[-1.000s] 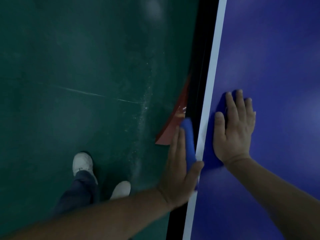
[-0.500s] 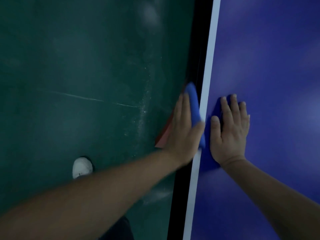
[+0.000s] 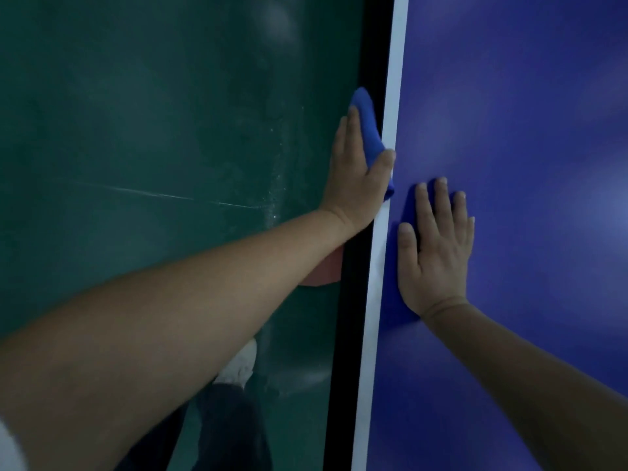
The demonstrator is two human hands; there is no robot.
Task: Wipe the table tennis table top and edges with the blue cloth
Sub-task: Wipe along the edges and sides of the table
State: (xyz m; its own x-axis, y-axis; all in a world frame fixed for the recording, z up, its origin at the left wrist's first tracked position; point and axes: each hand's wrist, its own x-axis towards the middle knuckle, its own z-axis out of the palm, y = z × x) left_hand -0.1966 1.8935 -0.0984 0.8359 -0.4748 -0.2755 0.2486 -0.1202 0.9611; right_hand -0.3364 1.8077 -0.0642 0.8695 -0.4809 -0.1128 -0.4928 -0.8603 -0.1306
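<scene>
Head view: the table (image 3: 509,130) runs away up the frame, its side edge (image 3: 353,300) a dark strip beside the white border line (image 3: 396,96). The blue cloth (image 3: 367,124) lies lengthwise along that edge. The left grip (image 3: 356,178) pins it against the side face, fingers straight and pointing up the edge, thumb over the top rim. More edge lies straight ahead of those fingertips, so the coming stroke likely follows it. The right grip (image 3: 435,253) rests flat and empty on the top, nearer the body.
</scene>
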